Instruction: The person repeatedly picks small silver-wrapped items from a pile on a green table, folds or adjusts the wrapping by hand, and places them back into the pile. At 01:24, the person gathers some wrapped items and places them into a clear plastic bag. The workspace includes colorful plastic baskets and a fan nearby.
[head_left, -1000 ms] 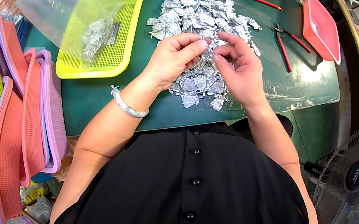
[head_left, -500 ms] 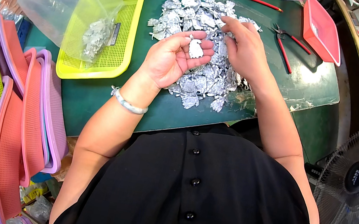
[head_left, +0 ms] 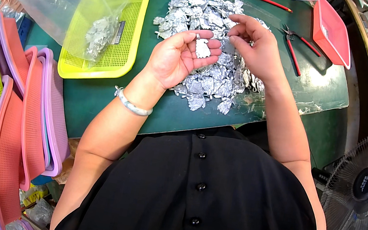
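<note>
My left hand [head_left: 174, 59] is palm up above the near left part of a heap of small silver metal castings [head_left: 209, 86]. Across its fingers lies one flat, pale silver metal casting [head_left: 202, 48], with the thumb at its upper edge. My right hand [head_left: 260, 49] hovers over the heap's right side, palm down. Its fingers are half curled, and a gap shows between thumb and forefinger with nothing visible in it. Both hands cover parts of the heap.
A yellow-green basket [head_left: 134, 32] at left holds a clear plastic bag [head_left: 56, 3] with silver pieces inside. Red-handled pliers [head_left: 294, 53], a red pen [head_left: 273, 3] and a pink tray [head_left: 329, 32] are at right. Stacked baskets [head_left: 13, 134] crowd the left; a fan [head_left: 364, 183] stands right.
My right hand has shifted slightly right and its fingers have curled more. My left hand stays nearly in place with the metal casting on its fingers.
</note>
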`<state>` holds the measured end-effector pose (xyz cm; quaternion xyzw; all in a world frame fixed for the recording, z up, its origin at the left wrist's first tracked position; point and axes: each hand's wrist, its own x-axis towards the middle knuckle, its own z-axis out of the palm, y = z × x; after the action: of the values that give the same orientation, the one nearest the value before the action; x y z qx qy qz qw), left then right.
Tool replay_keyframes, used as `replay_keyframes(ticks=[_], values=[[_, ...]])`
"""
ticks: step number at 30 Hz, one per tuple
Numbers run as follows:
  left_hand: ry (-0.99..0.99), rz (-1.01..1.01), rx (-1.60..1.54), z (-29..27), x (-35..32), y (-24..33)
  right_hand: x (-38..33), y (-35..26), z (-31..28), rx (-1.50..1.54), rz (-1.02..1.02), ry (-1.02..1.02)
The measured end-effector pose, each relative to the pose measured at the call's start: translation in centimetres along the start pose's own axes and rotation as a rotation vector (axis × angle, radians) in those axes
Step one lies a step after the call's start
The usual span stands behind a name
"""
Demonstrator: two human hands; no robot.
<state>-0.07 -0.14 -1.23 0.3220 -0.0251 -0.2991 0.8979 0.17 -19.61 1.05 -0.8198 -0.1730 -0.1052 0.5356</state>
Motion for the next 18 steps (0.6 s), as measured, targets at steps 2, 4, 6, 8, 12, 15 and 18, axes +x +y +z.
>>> replay_keyframes(ticks=[2,4,6,8,12,15,18], values=[[0.018,0.01,0.005,0.17,-0.07,0.0,0.14,-0.08,-0.09,0.173,0.08,-0.032],[0.039,0.019,0.047,0.13,-0.09,-0.03,0.11,-0.39,-0.22,0.314,0.157,-0.055],[0.051,0.035,0.109,0.17,-0.14,-0.09,0.0,-0.94,-0.38,0.428,0.229,-0.076],[0.052,0.057,0.19,0.29,-0.22,-0.17,-0.08,-0.74,-0.6,0.549,0.281,-0.114],[0.088,0.036,0.269,0.5,-0.49,-0.17,-0.21,-0.51,-0.59,0.671,0.314,-0.155],[0.107,0.016,0.339,0.66,-0.54,-0.28,-0.23,-0.62,-0.55,0.748,0.331,-0.165],[0.06,-0.03,0.363,1.0,-0.66,-0.32,-0.34,-0.38,-0.45,0.853,0.325,-0.206]])
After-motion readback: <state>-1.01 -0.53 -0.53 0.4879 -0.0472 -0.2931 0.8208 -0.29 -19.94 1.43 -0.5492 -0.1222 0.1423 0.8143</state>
